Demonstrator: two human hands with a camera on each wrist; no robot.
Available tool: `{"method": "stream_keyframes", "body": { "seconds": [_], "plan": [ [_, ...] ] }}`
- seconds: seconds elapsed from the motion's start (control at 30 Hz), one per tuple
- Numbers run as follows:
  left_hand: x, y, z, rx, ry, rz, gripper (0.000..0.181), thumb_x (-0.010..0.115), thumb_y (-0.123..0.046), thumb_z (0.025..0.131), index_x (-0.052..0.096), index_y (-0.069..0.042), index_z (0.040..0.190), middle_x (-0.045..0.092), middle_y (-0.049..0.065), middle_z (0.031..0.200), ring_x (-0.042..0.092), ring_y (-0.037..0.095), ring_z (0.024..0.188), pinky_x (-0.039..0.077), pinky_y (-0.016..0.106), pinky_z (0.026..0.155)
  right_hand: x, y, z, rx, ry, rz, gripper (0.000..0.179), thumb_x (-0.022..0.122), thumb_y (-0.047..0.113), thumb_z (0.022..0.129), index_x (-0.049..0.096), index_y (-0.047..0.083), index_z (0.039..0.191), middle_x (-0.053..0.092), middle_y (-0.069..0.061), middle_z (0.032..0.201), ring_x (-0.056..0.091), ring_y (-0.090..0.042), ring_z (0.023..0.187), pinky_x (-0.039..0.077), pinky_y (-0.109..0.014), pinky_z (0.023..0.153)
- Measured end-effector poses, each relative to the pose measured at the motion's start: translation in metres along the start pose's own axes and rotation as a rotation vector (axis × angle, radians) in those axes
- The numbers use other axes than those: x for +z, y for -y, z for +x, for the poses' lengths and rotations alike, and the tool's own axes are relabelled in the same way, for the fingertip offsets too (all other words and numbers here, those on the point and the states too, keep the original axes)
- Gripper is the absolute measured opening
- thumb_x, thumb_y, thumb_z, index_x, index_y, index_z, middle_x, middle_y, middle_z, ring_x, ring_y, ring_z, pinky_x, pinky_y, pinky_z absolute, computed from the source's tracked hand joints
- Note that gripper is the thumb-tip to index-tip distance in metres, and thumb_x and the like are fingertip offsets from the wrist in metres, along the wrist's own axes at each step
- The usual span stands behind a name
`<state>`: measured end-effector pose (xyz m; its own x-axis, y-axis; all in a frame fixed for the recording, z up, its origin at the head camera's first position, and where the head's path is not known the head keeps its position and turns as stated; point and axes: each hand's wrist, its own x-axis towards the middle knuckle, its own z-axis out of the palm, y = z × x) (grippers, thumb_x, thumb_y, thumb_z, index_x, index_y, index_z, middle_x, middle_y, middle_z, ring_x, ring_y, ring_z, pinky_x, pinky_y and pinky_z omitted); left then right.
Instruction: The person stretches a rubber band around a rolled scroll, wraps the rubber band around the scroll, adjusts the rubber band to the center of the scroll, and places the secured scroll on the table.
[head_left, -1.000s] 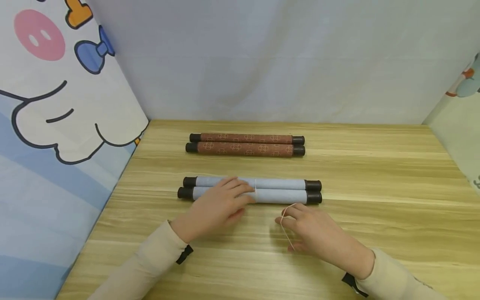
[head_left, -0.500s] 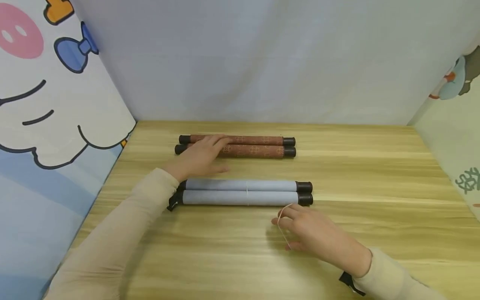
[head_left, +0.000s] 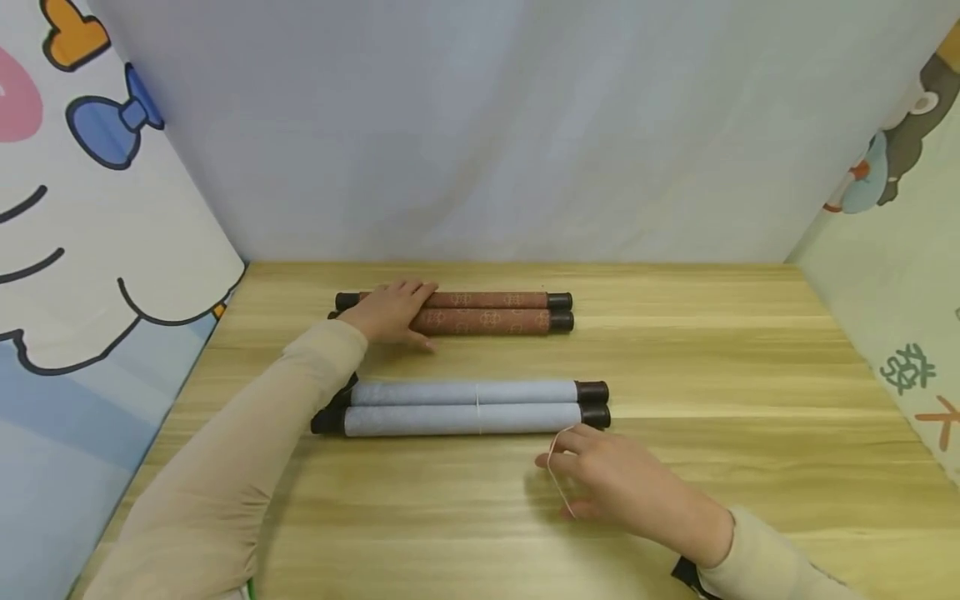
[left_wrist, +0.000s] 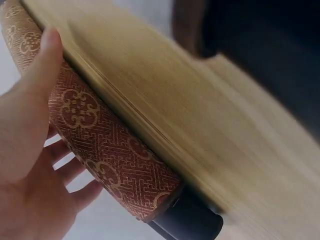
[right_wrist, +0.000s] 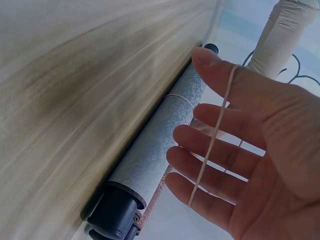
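Observation:
Two brown patterned scrolls (head_left: pixel 487 322) with black end knobs lie side by side towards the table's back. My left hand (head_left: pixel 390 313) lies across their left part, fingers over the top and thumb at the near side. In the left wrist view the thumb rests along the brown cloth. Nearer to me lie two pale blue scrolls (head_left: pixel 420 421) with a thin white band (head_left: pixel 478 408) round their middle. My right hand (head_left: pixel 618 479) hovers by their right end, fingers spread. A thin elastic band (right_wrist: pixel 214 135) is looped round its thumb and fingers.
The wooden table (head_left: pixel 712 375) meets a plain pale cloth backdrop (head_left: pixel 525 125). Cartoon-printed cloths stand on the left (head_left: pixel 150 250) and right (head_left: pixel 885 275). My left forearm (head_left: pixel 225 467) passes over the left end of the blue scrolls.
My left hand has left the blue scrolls, moved forward and settled on the brown scrolls. My right hand keeps its place with the elastic band. The head view has shifted slightly.

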<state>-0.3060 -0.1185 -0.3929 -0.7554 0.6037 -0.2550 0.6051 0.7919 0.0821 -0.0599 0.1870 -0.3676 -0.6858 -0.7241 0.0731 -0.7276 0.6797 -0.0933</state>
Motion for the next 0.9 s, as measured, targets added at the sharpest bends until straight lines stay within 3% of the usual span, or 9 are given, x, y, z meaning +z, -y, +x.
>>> {"method": "stream_keyframes", "body": {
  "seconds": [0.17, 0.33, 0.4, 0.53, 0.6, 0.7, 0.9],
  "plan": [
    [-0.001, -0.003, 0.002, 0.022, -0.022, 0.023, 0.082, 0.072, -0.048, 0.086, 0.039, -0.004, 0.148, 0.045, 0.021, 0.140, 0.045, 0.039, 0.130, 0.043, 0.054, 0.107, 0.000, 0.001, 0.001, 0.012, -0.001, 0.012, 0.051, 0.088, 0.030, 0.067, 0.072, 0.014, 0.112, 0.067, 0.003, 0.103, 0.062, -0.014, 0.099, 0.057, -0.029, 0.083],
    [0.001, -0.009, 0.006, 0.011, 0.013, 0.004, 0.078, 0.075, -0.034, 0.082, 0.038, 0.001, 0.141, 0.050, 0.022, 0.131, 0.051, 0.038, 0.120, 0.047, 0.052, 0.102, -0.001, 0.001, 0.002, 0.021, -0.006, 0.017, 0.052, 0.088, 0.029, 0.066, 0.072, 0.015, 0.113, 0.067, 0.003, 0.103, 0.062, -0.014, 0.099, 0.057, -0.029, 0.083],
    [0.001, -0.010, 0.007, 0.009, -0.018, 0.046, 0.077, 0.074, -0.029, 0.082, 0.037, 0.002, 0.141, 0.051, 0.023, 0.132, 0.052, 0.040, 0.122, 0.047, 0.053, 0.103, 0.000, 0.000, 0.003, 0.020, -0.013, 0.024, 0.052, 0.088, 0.028, 0.067, 0.072, 0.015, 0.114, 0.067, 0.003, 0.103, 0.062, -0.014, 0.098, 0.057, -0.030, 0.082],
    [-0.004, -0.009, 0.001, -0.016, -0.162, 0.106, 0.072, 0.077, -0.026, 0.081, 0.042, 0.000, 0.138, 0.054, 0.023, 0.132, 0.053, 0.041, 0.122, 0.049, 0.053, 0.101, 0.001, -0.003, 0.004, 0.018, -0.079, 0.047, 0.053, 0.088, 0.029, 0.067, 0.072, 0.013, 0.114, 0.066, 0.003, 0.100, 0.062, -0.013, 0.094, 0.056, -0.029, 0.081],
    [-0.010, -0.010, -0.006, -0.023, -0.229, 0.113, 0.071, 0.079, -0.029, 0.079, 0.046, -0.001, 0.135, 0.055, 0.021, 0.130, 0.053, 0.039, 0.121, 0.050, 0.051, 0.100, 0.001, -0.006, 0.004, 0.022, -0.128, 0.064, 0.051, 0.088, 0.029, 0.067, 0.072, 0.012, 0.112, 0.066, 0.004, 0.098, 0.062, -0.013, 0.092, 0.056, -0.029, 0.080],
    [-0.021, -0.015, -0.021, -0.028, -0.278, 0.094, 0.075, 0.084, -0.037, 0.075, 0.049, -0.001, 0.131, 0.055, 0.020, 0.128, 0.054, 0.037, 0.117, 0.050, 0.049, 0.099, -0.003, -0.011, 0.003, 0.040, -0.173, 0.080, 0.049, 0.089, 0.031, 0.068, 0.073, 0.012, 0.110, 0.066, 0.003, 0.097, 0.063, -0.013, 0.090, 0.056, -0.030, 0.078],
    [-0.028, -0.030, -0.075, -0.035, -0.326, 0.082, 0.071, 0.085, -0.035, 0.072, 0.051, -0.002, 0.124, 0.061, 0.014, 0.112, 0.062, 0.031, 0.098, 0.055, 0.047, 0.085, -0.014, -0.019, 0.006, 0.110, -0.273, 0.092, 0.055, 0.090, 0.036, 0.064, 0.073, 0.012, 0.110, 0.064, 0.003, 0.095, 0.060, -0.010, 0.077, 0.053, -0.028, 0.067]
  ]
}}
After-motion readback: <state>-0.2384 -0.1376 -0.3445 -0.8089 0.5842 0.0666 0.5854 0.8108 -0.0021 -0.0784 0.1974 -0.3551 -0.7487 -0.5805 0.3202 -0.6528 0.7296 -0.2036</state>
